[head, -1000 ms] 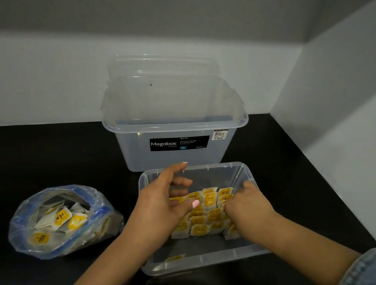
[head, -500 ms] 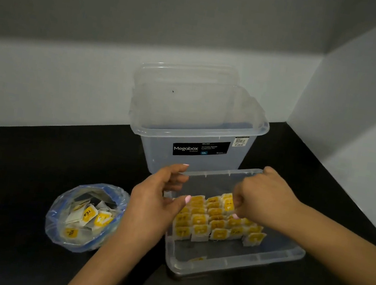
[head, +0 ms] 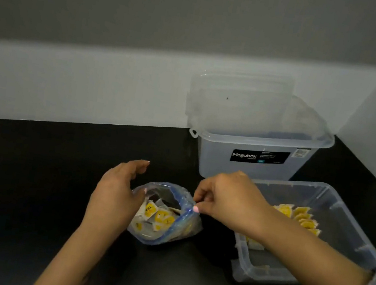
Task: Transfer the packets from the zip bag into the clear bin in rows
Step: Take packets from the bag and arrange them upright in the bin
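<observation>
A clear zip bag [head: 184,229] with a blue rim lies open on the black counter, holding several white and yellow packets [head: 162,217]. My right hand [head: 227,201] pinches the bag's right rim between thumb and fingers. My left hand [head: 116,195] is at the bag's left side, its thumb touching the rim and its fingers loosely curved above the counter. To the right stands the shallow clear bin [head: 347,239] with rows of upright packets [head: 299,217], partly hidden by my right forearm.
A taller clear Megabox container [head: 252,156] stands behind the bin, its lid [head: 237,96] leaning against the back wall. White walls close the counter at the back and right. Bare black counter [head: 43,182] lies left of the bag.
Both hands left the bin and moved left to the zip bag. The right hand now pinches the bag's rim, and the view has swung left.
</observation>
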Action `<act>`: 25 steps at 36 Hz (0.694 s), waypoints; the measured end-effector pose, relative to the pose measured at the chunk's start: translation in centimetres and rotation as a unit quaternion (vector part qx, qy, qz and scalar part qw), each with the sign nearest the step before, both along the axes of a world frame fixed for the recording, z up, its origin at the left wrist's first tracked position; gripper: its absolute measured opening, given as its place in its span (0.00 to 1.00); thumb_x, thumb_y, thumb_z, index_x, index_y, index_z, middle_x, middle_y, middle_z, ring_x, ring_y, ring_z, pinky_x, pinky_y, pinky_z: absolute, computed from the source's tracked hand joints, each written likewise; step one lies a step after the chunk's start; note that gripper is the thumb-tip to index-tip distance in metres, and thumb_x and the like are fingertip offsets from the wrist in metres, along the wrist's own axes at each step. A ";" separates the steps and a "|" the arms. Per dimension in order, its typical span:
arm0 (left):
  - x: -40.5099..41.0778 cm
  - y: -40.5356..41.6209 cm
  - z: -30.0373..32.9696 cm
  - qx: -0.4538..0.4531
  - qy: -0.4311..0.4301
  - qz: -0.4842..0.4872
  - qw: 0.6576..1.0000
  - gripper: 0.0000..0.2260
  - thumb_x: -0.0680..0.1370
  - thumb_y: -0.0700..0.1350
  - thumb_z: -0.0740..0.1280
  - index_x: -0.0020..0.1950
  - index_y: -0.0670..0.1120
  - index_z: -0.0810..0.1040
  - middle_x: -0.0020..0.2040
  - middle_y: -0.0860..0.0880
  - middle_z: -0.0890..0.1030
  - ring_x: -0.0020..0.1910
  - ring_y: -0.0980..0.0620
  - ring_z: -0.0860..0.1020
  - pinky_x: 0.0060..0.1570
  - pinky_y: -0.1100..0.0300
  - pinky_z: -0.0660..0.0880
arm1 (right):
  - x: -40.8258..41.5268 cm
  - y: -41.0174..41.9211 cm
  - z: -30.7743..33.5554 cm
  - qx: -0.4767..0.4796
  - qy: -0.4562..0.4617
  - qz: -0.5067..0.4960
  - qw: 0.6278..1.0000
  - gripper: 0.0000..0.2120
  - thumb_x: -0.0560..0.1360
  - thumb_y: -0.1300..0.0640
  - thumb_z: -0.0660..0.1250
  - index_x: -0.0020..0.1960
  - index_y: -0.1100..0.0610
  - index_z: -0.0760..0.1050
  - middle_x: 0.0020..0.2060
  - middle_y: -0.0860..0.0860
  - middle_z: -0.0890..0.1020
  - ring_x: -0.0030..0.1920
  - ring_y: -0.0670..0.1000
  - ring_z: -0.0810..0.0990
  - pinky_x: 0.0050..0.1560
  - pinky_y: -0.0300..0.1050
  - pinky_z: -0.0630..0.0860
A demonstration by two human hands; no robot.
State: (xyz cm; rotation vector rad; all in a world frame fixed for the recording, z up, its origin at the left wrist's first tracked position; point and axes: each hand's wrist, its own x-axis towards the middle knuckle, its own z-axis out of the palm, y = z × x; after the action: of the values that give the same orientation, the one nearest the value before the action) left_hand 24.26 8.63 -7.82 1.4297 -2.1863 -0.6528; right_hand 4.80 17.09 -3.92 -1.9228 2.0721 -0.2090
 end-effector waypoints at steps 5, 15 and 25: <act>2.1 -1.4 -1.7 0.047 -0.115 0.010 0.992 0.31 0.71 0.52 0.71 0.72 0.57 0.62 0.61 0.54 0.71 0.59 0.56 0.71 0.50 0.61 0.72 | 3.6 -2.4 -2.1 0.054 -0.047 -0.025 0.997 0.11 0.75 0.49 0.67 0.57 0.46 0.79 0.50 0.44 0.83 0.51 0.45 0.80 0.55 0.46 0.77; 2.8 -2.3 -3.2 0.114 -0.105 -0.035 0.987 0.32 0.73 0.46 0.70 0.73 0.54 0.60 0.51 0.56 0.73 0.46 0.59 0.74 0.47 0.64 0.73 | 9.4 -8.5 -6.8 0.316 0.006 -0.109 0.942 0.23 0.76 0.56 0.67 0.69 0.60 0.67 0.66 0.58 0.71 0.67 0.57 0.69 0.66 0.50 0.66; 2.8 -2.5 -3.3 0.122 -0.037 -0.063 0.990 0.30 0.74 0.42 0.68 0.73 0.54 0.61 0.44 0.55 0.74 0.41 0.60 0.75 0.37 0.70 0.69 | 10.1 -12.2 -8.9 0.371 -0.038 -0.177 0.911 0.35 0.75 0.51 0.68 0.75 0.57 0.55 0.72 0.60 0.62 0.71 0.61 0.62 0.69 0.59 0.62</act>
State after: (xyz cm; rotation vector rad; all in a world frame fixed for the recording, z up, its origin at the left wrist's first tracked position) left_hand 27.10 6.11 -11.13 1.4639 -2.3338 -0.9543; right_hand 14.93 4.91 -12.83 -1.0689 2.0158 0.3769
